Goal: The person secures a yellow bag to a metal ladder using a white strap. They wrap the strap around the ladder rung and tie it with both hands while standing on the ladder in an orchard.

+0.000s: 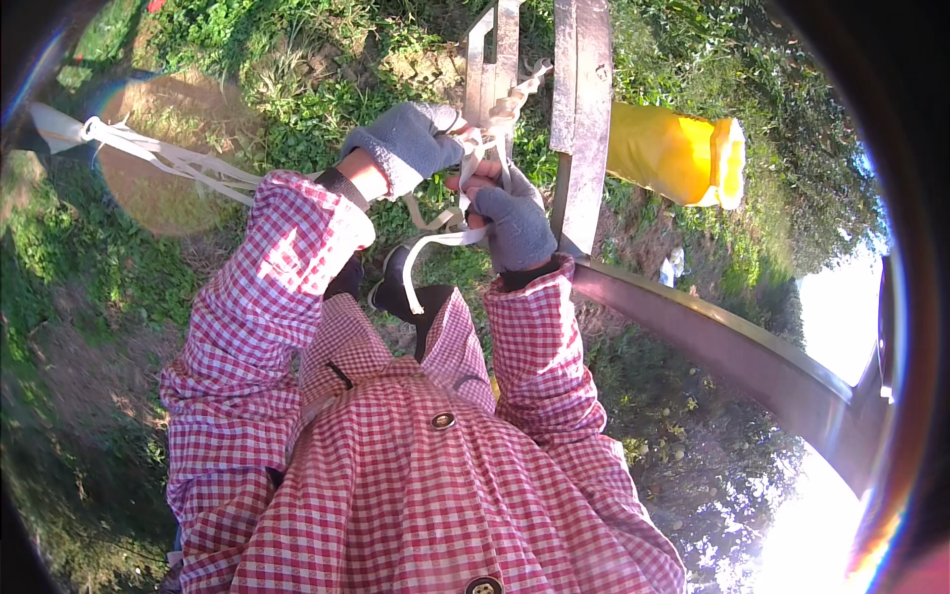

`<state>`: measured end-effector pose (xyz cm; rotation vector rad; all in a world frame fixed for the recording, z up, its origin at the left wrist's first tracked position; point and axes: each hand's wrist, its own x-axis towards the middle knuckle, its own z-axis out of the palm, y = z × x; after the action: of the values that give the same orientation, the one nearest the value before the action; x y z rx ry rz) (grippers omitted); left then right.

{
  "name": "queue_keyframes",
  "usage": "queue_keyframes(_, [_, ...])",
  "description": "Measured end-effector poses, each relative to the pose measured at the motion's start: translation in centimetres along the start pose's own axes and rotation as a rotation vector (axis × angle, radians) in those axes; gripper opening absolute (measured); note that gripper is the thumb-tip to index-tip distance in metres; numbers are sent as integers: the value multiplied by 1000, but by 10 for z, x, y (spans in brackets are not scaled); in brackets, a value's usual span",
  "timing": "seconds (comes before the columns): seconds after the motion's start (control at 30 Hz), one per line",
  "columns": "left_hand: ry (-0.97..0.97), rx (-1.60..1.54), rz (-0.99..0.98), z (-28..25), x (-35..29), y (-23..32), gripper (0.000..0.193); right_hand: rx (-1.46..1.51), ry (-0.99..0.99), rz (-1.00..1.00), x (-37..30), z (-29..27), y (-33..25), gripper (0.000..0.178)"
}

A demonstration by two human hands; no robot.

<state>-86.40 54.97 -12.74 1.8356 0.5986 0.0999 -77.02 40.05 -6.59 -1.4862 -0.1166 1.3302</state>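
My left hand [408, 146], in a grey fingerless glove, pinches a white cloth strap [435, 241] where it is looped and knotted. Just below and to its right, my right hand [517, 224], gloved the same way, grips the strap too with bent fingers. A loose end of it curls down from the right hand over my legs. Twisted strap is wound against a narrow slatted bar [491, 69] above the hands. The exact path of the knot is partly hidden by my fingers.
Right of my hands stands a weathered upright beam [584, 124], joined to a long rail [712, 337] running to the lower right. A yellow cylinder-shaped object [673, 156] sits behind it. Several white cords [178, 158] stretch in from the left. Grass and leaves cover the ground.
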Motion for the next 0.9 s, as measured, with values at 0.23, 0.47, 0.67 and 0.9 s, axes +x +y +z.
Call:
queue_keyframes(0.23, [-123,-539,-206,-12,-8,8,22,-132,152,-170,-11,8,18,9])
queue_keyframes(0.47, [-5,-25,-208,-42,20,-24,18,268,177,-194,87,36,7,34])
queue_keyframes(0.67, [235,134,-58,-38,26,17,25,23,229,-279,103,24,1,34])
queue_keyframes(0.9, [-22,710,127,-27,22,55,24,102,314,-246,63,17,-4,16])
